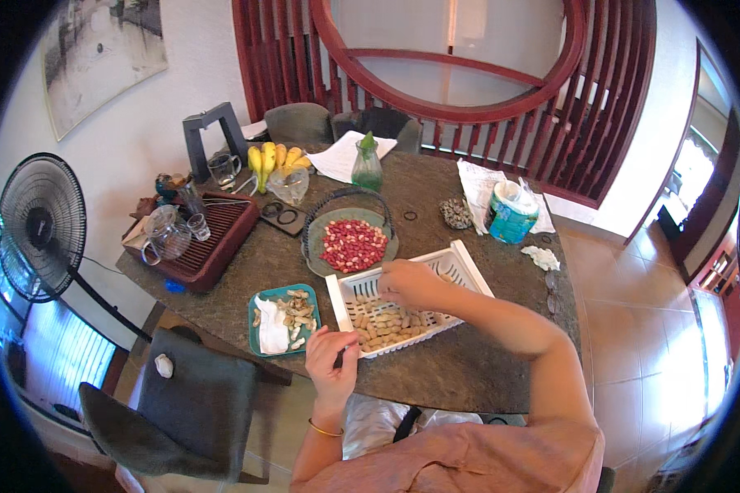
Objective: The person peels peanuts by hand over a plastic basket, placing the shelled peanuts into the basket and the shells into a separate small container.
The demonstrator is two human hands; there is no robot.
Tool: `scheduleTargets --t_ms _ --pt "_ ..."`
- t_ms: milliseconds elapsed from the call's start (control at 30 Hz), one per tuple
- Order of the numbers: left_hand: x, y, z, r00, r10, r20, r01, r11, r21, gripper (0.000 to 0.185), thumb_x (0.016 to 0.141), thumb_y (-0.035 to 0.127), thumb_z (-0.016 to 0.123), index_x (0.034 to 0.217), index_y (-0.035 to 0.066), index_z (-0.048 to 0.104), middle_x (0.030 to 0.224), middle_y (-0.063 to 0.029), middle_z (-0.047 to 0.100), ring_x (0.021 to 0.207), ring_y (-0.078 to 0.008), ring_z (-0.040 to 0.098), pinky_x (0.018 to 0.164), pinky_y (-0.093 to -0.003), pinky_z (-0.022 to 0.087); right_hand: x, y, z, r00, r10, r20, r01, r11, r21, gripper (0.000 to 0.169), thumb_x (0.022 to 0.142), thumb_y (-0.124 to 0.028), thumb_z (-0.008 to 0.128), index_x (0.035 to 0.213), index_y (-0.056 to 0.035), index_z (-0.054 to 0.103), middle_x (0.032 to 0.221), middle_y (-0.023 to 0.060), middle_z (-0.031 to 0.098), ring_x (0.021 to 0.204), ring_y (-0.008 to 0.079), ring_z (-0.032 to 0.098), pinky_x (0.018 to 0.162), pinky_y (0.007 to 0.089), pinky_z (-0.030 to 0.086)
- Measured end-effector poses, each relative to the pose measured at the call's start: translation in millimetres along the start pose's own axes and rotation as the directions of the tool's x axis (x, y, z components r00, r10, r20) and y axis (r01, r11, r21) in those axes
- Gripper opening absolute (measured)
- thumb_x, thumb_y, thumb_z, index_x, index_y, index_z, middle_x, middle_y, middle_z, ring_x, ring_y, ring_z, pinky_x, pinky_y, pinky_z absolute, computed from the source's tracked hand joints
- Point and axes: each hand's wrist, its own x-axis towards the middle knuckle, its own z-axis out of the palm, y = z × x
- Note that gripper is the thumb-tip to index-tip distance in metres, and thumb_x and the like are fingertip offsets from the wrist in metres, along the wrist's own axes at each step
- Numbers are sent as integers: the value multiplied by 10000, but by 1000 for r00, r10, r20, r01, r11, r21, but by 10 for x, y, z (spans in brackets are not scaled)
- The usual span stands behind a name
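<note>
A white slotted plastic basket [462, 268] stands at the table's near side with unshelled peanuts [388, 330] heaped mostly in its near half. Over its far left part is my right hand [410, 283], fingers bent downward; what they may hold is hidden. My left hand [332, 363] hovers by the basket's near left corner, fingers curled towards the thumb, and any object in it cannot be made out. Beyond the basket, a round green tray [320, 265] with a dark arched handle bears shelled red peanuts [354, 245]. Left of the basket, a teal tray [253, 333] holds peanut shells [299, 311] and a white tissue [272, 326].
A tea tray [222, 259] with a glass teapot [166, 234] occupies the table's left side. Bananas [271, 160] and a glass vase [367, 166] stand at the back. To the right are a tissue roll pack [510, 212], crumpled tissue [540, 258] and eyeglasses [551, 293]. A chair [197, 400] stands at left.
</note>
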Motion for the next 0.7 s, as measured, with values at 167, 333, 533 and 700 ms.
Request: scheduleTargets --t_ms 167,333,533,700 --pt "225 180 11 980 -183 -76 169 972 -164 134 791 14 659 921 25 689 850 -73 659 785 -188 619 807 -306 470 -156 -331 -220 978 190 -88 -18 497 867 184 873 -154 654 957 5 616 898 48 640 859 123 617 760 285 498" --pt "521 345 129 991 -128 48 134 974 -181 226 789 -24 649 1008 13 685 917 -53 607 815 -136 573 759 -248 453 -237 -516 -215 972 221 -82 23 257 966 162 921 -99 605 1041 9 597 952 34 634 893 98 617 814 257 524" --pt "621 322 263 989 -90 115 108 980 -166 252 795 -30 648 1033 34 700 933 -56 608 849 -149 562 778 -260 438 -257 -459 -197 975 212 -68 52 80 995 177 908 -70 608 1062 18 601 965 64 647 874 111 628 803 269 533" --pt "684 191 320 979 -28 204 46 995 -83 394 815 58 674 1203 50 614 1127 -90 581 1062 -203 547 927 -317 424 -220 -369 -116 972 214 -100 110 -34 993 179 925 -126 604 1059 -7 614 961 41 646 849 96 620 766 251 528"
